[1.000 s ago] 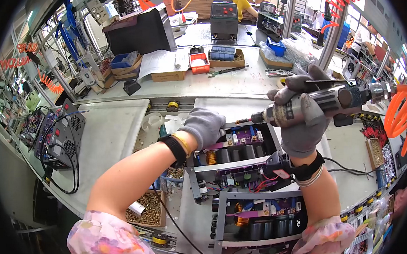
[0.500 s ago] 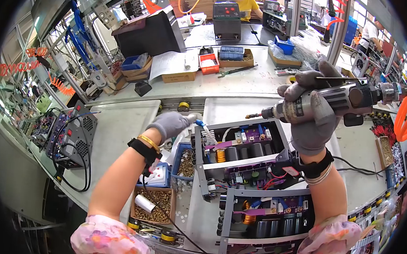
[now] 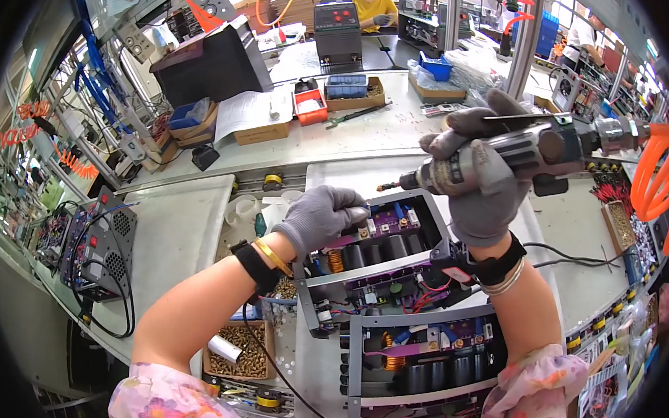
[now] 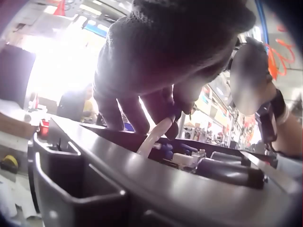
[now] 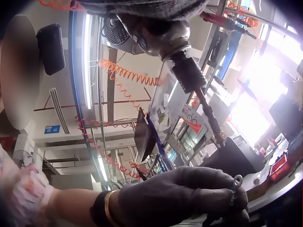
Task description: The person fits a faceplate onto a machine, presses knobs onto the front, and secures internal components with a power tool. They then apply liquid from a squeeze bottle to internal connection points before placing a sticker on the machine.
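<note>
Metal driver (image 3: pixel 541 149), head view: likely heavy; your right hand (image 3: pixel 487 211) grips it near the chassis (image 3: pixel 367 270) | left wrist: your left hand (image 4: pixel 163 61) pinches the lead (image 4: pixel 155 137), probably springy, over the chassis | right wrist: lug (image 5: pixel 237 182) exposed; hold behind it.

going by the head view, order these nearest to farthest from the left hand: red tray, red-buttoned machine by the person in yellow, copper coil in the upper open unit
1. Copper coil: just below the left hand, inside the upper open unit.
2. Red tray: on the bench beyond.
3. Red-buttoned machine: farther back, past the tray.
</note>
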{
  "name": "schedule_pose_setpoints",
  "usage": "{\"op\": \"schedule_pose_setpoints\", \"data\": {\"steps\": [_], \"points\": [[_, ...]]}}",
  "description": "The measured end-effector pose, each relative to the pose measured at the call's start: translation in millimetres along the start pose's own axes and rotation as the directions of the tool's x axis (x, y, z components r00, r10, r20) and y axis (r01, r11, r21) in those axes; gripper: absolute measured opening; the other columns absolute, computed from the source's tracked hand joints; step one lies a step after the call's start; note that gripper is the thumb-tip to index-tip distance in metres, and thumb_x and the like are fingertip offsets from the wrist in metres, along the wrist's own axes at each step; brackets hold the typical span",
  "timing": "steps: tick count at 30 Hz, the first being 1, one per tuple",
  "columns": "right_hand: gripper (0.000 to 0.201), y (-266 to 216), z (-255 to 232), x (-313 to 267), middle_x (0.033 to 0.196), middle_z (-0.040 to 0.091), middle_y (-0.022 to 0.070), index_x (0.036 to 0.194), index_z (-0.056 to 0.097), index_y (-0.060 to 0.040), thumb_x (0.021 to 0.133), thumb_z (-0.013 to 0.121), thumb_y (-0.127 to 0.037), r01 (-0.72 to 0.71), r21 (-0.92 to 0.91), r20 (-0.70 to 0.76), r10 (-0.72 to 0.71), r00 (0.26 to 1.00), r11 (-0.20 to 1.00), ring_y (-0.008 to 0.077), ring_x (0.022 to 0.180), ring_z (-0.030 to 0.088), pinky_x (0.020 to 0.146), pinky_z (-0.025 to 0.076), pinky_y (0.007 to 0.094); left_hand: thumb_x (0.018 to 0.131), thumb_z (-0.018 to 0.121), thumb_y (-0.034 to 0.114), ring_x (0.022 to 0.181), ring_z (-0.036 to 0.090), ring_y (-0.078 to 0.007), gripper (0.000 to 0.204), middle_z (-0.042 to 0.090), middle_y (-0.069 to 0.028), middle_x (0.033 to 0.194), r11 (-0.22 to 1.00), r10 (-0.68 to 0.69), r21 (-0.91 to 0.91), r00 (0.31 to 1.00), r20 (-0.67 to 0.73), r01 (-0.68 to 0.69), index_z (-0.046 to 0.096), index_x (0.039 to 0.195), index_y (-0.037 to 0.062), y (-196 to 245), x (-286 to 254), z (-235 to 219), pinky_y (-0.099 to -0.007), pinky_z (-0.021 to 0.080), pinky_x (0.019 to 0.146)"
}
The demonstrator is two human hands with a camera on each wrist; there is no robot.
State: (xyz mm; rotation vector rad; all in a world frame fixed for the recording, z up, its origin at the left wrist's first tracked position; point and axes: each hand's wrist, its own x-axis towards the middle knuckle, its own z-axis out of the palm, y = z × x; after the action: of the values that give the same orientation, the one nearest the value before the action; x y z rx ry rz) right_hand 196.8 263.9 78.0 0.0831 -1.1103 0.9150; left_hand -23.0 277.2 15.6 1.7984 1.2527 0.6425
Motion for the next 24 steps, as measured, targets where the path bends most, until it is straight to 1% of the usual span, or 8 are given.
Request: {"op": "schedule_pose_setpoints", "data": {"steps": [5,10,13,16,19,22,23,24], "points": [[0.048,6,9,-10,0.1,0.062,0.0115,0.129,0.041,-0.0006,0.083,0.053,0.004,-0.099,-0.069,-0.028,0.097,0.995,0.993,0.0194,0.081,0.065,0.075,0.056,0.036,0.087,0.063,0.02,0.071,0.062,-0.009,0.019,0.07,-0.0042,0.08,0.999,-0.032,-0.004,0.998,0.056,0.032,0.07,0.097,0.0045,11,0,0,-0.0263,0.049,0.071],[0.05,9,9,-16,0.101,0.062,0.0105,0.129,0.042,-0.0033,0.082,0.057,0.004,-0.16,-0.073,0.04,0.163,0.986,0.984,0.0177,0.084,0.065,0.077,0.055,0.0351,0.087,0.064,0.02,0.071,0.061,-0.0081,0.019,0.07,-0.0035,0.08,0.997,-0.077,0.017,0.992,0.1,0.076,0.071,0.096,0.005,14,5,-8,-0.0263,0.049,0.069],[0.053,13,8,-18,0.101,0.062,0.0101,0.129,0.042,-0.0045,0.08,0.058,0.005,-0.157,-0.102,0.095,0.167,0.981,0.982,0.0164,0.085,0.064,0.078,0.055,0.0339,0.09,0.062,0.015,0.081,0.066,-0.0111,0.021,0.071,-0.0071,0.088,0.992,-0.106,-0.053,0.978,0.18,0.117,0.067,0.101,-0.0017,11,8,-10,-0.0256,0.052,0.079],[0.053,16,8,-23,0.101,0.061,0.0092,0.129,0.041,-0.004,0.079,0.056,0.006,-0.143,-0.177,0.16,0.172,0.972,0.974,0.016,0.085,0.063,0.078,0.054,0.0328,0.09,0.062,0.016,0.08,0.066,-0.0119,0.021,0.071,-0.0063,0.089,0.993,-0.114,0.002,0.979,0.171,0.115,0.067,0.101,-0.0011,16,6,-10,-0.0262,0.052,0.077],[0.053,20,9,-31,0.101,0.06,0.0081,0.127,0.042,-0.0024,0.077,0.057,0.006,-0.19,-0.268,0.24,0.256,0.937,0.945,0.0143,0.086,0.062,0.077,0.053,0.0278,0.086,0.065,0.024,0.073,0.062,-0.011,0.022,0.07,-0.005,0.082,0.993,-0.036,-0.106,0.984,0.174,0.055,0.071,0.098,0.006,0,8,-9,-0.0278,0.049,0.068],[0.054,22,14,-32,0.101,0.061,0.0064,0.124,0.048,-0.0019,0.073,0.063,0.003,-0.306,-0.217,0.273,0.358,0.893,0.927,0.0123,0.085,0.062,0.076,0.052,0.0238,0.085,0.065,0.028,0.075,0.065,-0.0188,0.027,0.07,-0.0101,0.084,0.918,-0.097,0.395,0.976,0.197,0.012,0.07,0.1,0.0066,49,-9,-17,-0.0316,0.049,0.071],[0.054,22,16,-32,0.1,0.061,0.0058,0.123,0.05,-0.0017,0.072,0.066,0.002,-0.354,-0.182,0.27,0.393,0.879,0.917,0.0117,0.084,0.061,0.075,0.052,0.0228,0.084,0.062,0.034,0.08,0.066,-0.0276,0.032,0.069,-0.0142,0.087,0.856,-0.126,0.517,0.975,0.181,0.015,0.069,0.102,0.0091,53,-9,-15,-0.036,0.049,0.076],[0.052,21,19,-32,0.098,0.062,0.0054,0.121,0.052,-0.0016,0.072,0.066,0.001,-0.31,-0.315,0.239,0.391,0.889,0.897,0.011,0.082,0.061,0.075,0.051,0.0229,0.085,0.06,0.034,0.082,0.066,-0.0285,0.032,0.069,-0.0146,0.088,0.832,-0.146,0.554,0.973,0.176,0.024,0.069,0.104,0.0099,59,-11,-14,-0.0367,0.049,0.077]]}}
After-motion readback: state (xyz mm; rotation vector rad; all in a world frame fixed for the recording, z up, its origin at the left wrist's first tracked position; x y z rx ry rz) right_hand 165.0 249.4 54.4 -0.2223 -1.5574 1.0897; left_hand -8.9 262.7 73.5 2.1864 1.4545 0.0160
